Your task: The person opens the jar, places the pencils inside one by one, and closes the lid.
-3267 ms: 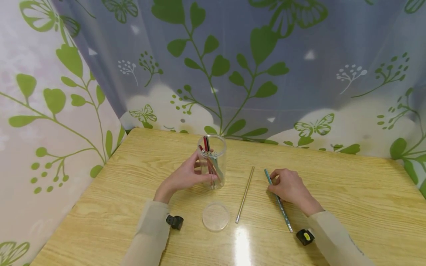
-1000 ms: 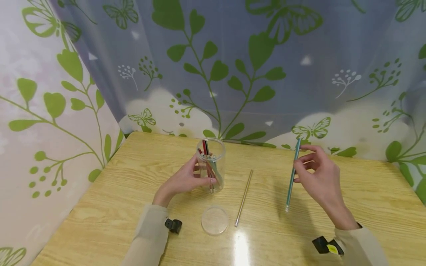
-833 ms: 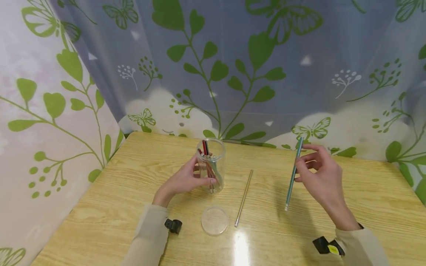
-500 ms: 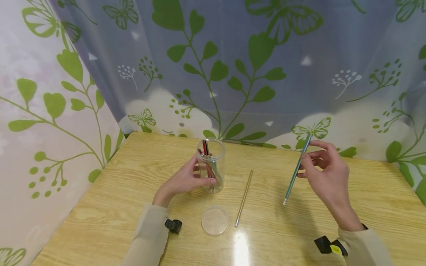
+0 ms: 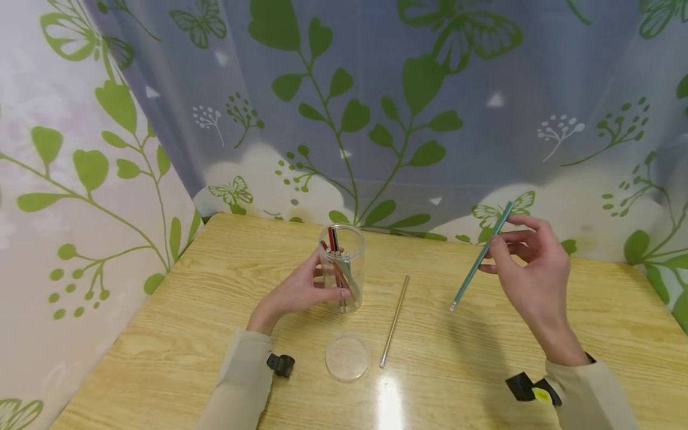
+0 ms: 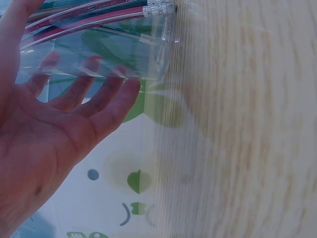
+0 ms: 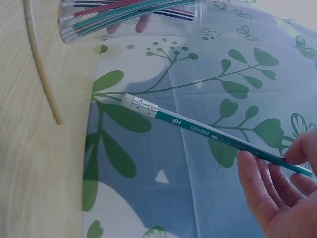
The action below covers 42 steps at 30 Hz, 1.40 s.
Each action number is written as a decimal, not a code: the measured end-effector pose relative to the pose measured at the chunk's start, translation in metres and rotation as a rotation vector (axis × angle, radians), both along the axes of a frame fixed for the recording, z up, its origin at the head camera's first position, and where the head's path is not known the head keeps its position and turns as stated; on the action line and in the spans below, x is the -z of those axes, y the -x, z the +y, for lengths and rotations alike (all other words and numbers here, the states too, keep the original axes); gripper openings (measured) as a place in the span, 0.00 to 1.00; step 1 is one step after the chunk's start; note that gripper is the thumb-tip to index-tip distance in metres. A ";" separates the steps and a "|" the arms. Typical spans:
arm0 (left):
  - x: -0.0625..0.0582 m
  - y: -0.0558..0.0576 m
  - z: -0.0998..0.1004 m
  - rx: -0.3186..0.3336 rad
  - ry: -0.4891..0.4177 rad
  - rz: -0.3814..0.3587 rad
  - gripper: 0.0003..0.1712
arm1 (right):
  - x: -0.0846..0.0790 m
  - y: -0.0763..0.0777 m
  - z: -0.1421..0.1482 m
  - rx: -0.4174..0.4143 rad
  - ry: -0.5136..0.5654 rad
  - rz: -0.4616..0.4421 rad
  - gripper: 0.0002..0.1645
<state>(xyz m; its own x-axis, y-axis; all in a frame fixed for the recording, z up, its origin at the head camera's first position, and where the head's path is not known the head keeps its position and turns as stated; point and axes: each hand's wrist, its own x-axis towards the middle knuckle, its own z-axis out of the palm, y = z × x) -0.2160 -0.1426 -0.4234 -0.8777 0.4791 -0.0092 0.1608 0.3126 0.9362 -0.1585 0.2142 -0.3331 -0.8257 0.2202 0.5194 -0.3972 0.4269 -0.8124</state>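
A clear plastic jar [image 5: 356, 280] holding several pencils stands upright on the table. My left hand [image 5: 301, 289] grips its side, thumb in front and fingers behind. In the left wrist view, white erasers with metal ferrules [image 6: 159, 9] show near the jar's base. My right hand [image 5: 534, 269] pinches a teal pencil [image 5: 475, 266] above the table, its white eraser end tilted down to the left. "HB" is printed on this pencil [image 7: 198, 130] in the right wrist view. Between the hands, a gold pencil [image 5: 395, 322] lies on the table.
A round clear lid [image 5: 347, 357] lies flat in front of the jar. The wood-grain table [image 5: 247, 239] ends at a patterned curtain [image 5: 344, 119] behind, with another patterned cloth [image 5: 91, 239] along the left.
My right hand has picked the teal pencil up from the table, moved it right, and swung its eraser end leftward and up. My left hand stays on the jar.
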 end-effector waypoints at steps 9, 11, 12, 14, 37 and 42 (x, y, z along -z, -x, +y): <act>-0.001 0.001 0.000 -0.001 -0.003 -0.008 0.49 | -0.012 0.006 -0.005 -0.040 0.095 0.082 0.20; -0.001 0.001 0.000 -0.001 -0.001 -0.006 0.49 | -0.015 0.008 -0.006 -0.066 0.142 0.105 0.20; -0.001 0.001 0.000 0.000 -0.001 -0.004 0.49 | -0.016 0.009 -0.007 -0.080 0.167 0.115 0.20; -0.002 0.002 0.000 0.000 0.001 -0.001 0.48 | -0.018 0.011 -0.009 -0.110 0.222 0.134 0.21; 0.000 0.002 0.000 0.000 -0.003 -0.008 0.49 | -0.039 0.024 -0.035 -0.250 0.363 0.315 0.20; 0.000 0.002 0.000 0.002 -0.003 -0.012 0.49 | -0.044 0.026 -0.041 -0.250 0.342 0.341 0.20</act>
